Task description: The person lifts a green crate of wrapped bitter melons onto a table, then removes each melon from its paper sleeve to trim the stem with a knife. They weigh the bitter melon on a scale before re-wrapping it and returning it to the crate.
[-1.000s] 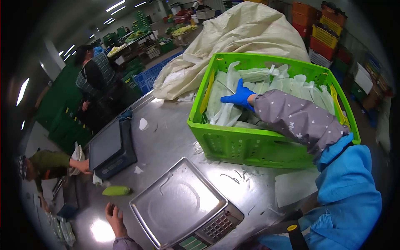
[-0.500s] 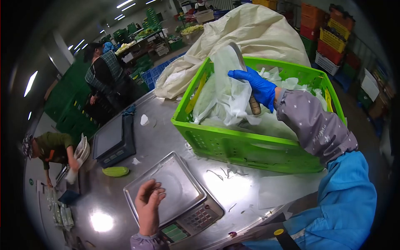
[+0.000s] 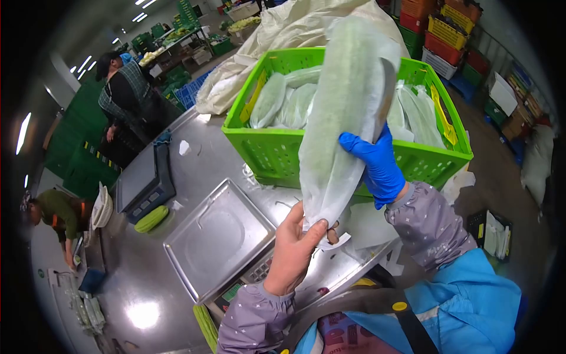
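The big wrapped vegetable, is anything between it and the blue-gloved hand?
Yes: the filmy bag around the vegetable and the blue glove on the right hand. The gloved thumb touches the bag; nothing else shows between them. The far side is hidden.

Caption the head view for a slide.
Left hand and gloved right hand hold a wrapped vegetable in front of a green crate, near a scale.

I see one long, thick, pale-green vegetable [image 3: 348, 88] inside a cloudy white plastic bag [image 3: 323, 197], held up steeply slanted by the green crate [image 3: 271, 150], lower half gripped by the gloved right hand [image 3: 380, 168], bag end bunched in the bare left hand [image 3: 295, 245].
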### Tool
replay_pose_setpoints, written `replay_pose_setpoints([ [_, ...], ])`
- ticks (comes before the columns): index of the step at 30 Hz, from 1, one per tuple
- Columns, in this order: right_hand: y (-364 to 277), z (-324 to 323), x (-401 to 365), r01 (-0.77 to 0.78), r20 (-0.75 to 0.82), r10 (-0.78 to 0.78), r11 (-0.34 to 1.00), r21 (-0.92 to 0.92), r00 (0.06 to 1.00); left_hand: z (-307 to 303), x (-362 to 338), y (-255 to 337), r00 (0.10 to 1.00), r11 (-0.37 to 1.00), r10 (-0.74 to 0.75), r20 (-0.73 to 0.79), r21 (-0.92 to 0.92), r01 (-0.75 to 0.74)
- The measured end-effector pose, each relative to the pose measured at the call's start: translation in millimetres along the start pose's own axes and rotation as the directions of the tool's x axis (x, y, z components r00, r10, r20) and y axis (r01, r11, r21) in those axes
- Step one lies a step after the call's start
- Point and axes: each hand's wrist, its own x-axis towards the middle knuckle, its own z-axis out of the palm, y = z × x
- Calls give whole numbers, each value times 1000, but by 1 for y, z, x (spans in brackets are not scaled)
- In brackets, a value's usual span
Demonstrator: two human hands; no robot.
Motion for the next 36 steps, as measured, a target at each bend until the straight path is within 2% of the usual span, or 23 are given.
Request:
replay_pose_setpoints([
  [3, 0, -8, -15, -3, -113, 5, 1000, 14, 994, -10, -14, -5, 996, 996, -87, -10, -7, 87],
  [5, -1, -11, -23, 82, -204, -77, 997, 15, 976, -16, -21, -9, 994, 994, -106, -1, -21, 106],
  [6, -1, -13, -27, 125, -248, -118, 992, 13, 962, -21, -24, -10, 988, 985, -151, 25, 85, 148],
  [7, -1, -16, -29, 120, -255, -114, 993, 7, 960, -22, -28, -11, 987, 984, -159, 28, 81, 157],
  [9, -1, -19, -33, 154, -301, -145, 988, 6, 943, -24, -36, -11, 971, 974, -224, 80, 47, 221],
  [10, -1, -19, -35, 157, -310, -149, 988, -1, 939, -29, -38, -14, 970, 969, -222, 103, 131, 208],
  [14, -3, -22, -44, 165, -367, -166, 986, -34, 915, -32, -45, -15, 919, 955, -292, 266, 135, 265],
  [15, -3, -24, -42, 212, -388, -202, 977, -17, 899, -32, -49, -18, 914, 954, -296, 277, 138, 267],
  [17, -9, -35, -30, 273, -414, -252, 962, -9, 875, -32, -64, -25, 803, 869, -489, 342, 272, 413],
  [19, -26, -68, -12, 383, -470, -375, 920, -83, 799, -53, -87, -45, 734, 806, -565, 377, 441, 395],
  [20, -35, -86, -9, 435, -446, -408, 899, -45, 797, -64, -91, -48, 724, 807, -565, 396, 451, 383],
  [22, -48, -90, -19, 417, -447, -403, 906, -71, 799, -83, -92, -48, 823, 743, -547, 153, 542, 393],
  [23, -53, -91, -27, 383, -439, -375, 921, -76, 817, -89, -83, -45, 879, 579, -301, 370, 804, -140],
  [25, -40, -88, -53, 285, -409, -297, 954, -90, 863, -82, -60, -41, 886, 372, -48, 461, 831, -412],
  [27, -23, -67, -81, 177, -360, -194, 981, -80, 913, -77, -31, -38, 947, 721, -137, 290, 685, -105],
  [28, -15, -60, -94, 108, -316, -119, 993, -51, 941, -66, -17, -35, 950, 867, -112, 291, 497, -50],
  [29, -6, -54, -106, 111, -312, -121, 993, -48, 943, -53, -6, -35, 955, 961, -85, 282, 276, 4],
  [30, 4, -49, -117, 82, -302, -98, 994, -65, 948, -43, -1, -43, 939, 992, -120, 322, 84, 98],
  [32, 7, -46, -118, 50, -283, -70, 996, -77, 957, -28, -5, -58, 889, 937, -258, 378, -125, 325],
  [33, 4, -46, -114, 121, -249, -127, 992, -37, 960, -23, -13, -62, 864, 881, -320, 388, -213, 422],
  [34, -1, -44, -110, 188, -219, -183, 982, 4, 958, -29, -20, -72, 868, 882, -320, 381, -216, 420],
  [36, -31, -32, -97, 147, -154, -143, 989, 13, 978, -47, -27, -98, 784, 798, -455, 422, -198, 570],
])
